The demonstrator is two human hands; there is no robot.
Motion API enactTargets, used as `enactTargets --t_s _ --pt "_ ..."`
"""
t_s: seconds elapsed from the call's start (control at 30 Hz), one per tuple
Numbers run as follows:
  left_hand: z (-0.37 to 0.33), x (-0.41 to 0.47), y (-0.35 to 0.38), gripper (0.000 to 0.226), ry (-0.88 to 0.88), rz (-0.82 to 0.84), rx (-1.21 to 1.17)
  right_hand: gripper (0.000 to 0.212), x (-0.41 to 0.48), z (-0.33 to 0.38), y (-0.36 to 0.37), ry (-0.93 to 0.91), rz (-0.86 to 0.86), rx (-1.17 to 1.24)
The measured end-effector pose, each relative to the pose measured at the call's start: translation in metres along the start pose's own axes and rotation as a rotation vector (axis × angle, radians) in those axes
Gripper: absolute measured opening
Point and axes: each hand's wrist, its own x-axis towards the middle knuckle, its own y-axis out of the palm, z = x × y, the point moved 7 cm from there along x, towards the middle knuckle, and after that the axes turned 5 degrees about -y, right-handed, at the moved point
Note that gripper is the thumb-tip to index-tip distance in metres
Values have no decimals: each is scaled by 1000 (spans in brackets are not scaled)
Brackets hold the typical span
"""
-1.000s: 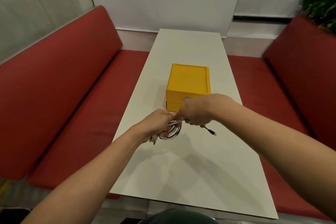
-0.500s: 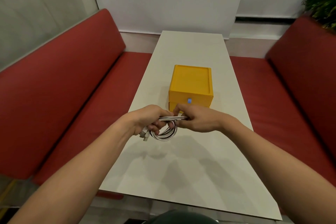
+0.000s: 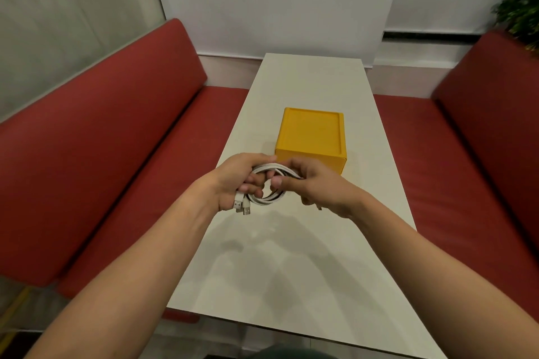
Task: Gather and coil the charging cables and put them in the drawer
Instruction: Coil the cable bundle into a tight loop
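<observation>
Red benches (image 3: 116, 154) flank a white table (image 3: 291, 271) at centre frame. A second ago a loose plug trailed right of the right hand (image 3: 318, 186); now it is drawn in. Both hands, left hand (image 3: 239, 181) included, curl their fingers round the cables (image 3: 269, 198), held above the table. Coiling looks nearly done. The box (image 3: 310, 132) sits just behind, its drawer front mostly hidden. Both table edges lie well clear.
</observation>
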Motion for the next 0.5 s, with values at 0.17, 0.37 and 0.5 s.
enactTargets --t_s 0.17,0.37,0.5 --pt "-19 -1 1 51 103 -41 44 32 7 -3 8 -2 -66 351" --pt "-21 1 5 52 179 -84 40 26 9 -2 3 -46 -161 365" --pt "-14 5 2 35 246 -59 38 23 7 -12 1 2 -290 246"
